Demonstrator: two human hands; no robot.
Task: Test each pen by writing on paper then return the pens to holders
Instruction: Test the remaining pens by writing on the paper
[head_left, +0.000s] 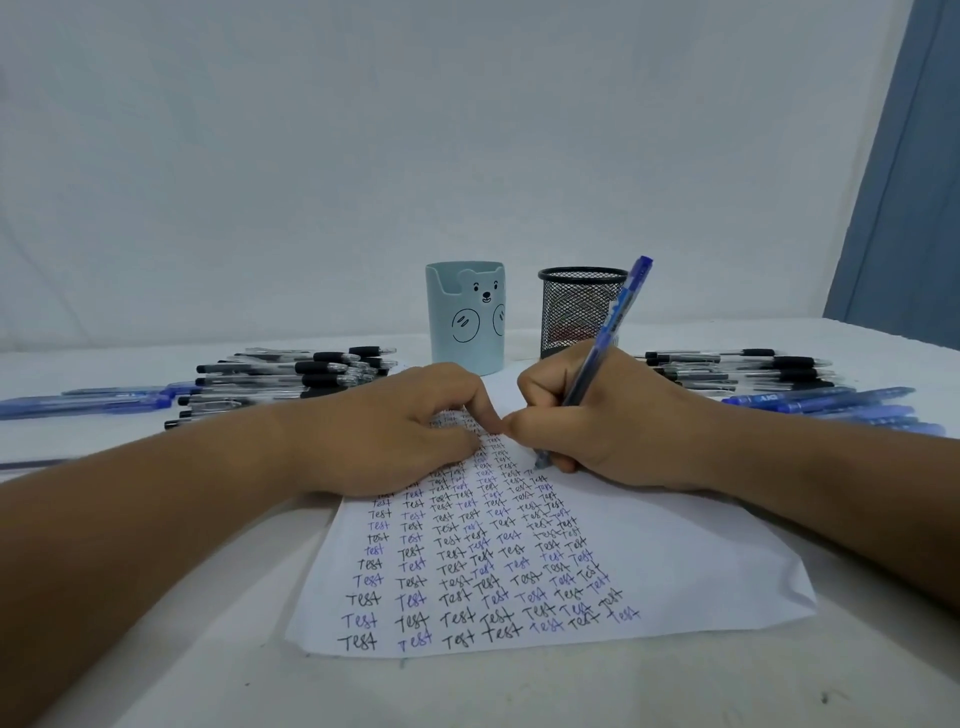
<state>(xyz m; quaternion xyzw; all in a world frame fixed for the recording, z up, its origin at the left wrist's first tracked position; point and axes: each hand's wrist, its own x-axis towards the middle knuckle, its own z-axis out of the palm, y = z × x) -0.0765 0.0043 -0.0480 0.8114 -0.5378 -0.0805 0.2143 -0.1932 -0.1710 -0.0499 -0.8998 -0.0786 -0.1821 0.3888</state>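
Observation:
A white sheet of paper (675, 561) lies in front of me, covered with columns of the word "Test" in black and blue ink. My right hand (618, 415) grips a blue pen (608, 332), its tip down on the paper near the sheet's upper middle. My left hand (395, 426) rests on the paper's upper left, fingers bent, fingertips pressing the sheet. Behind the hands stand two holders: a pale blue bear cup (465, 317) and a black mesh cup (576, 312).
Loose pens lie in piles on the white table: black pens (291, 379) and blue pens (88, 402) at the left, black pens (737, 371) and blue pens (831, 405) at the right. A white wall stands behind; a blue panel (904, 171) is at far right.

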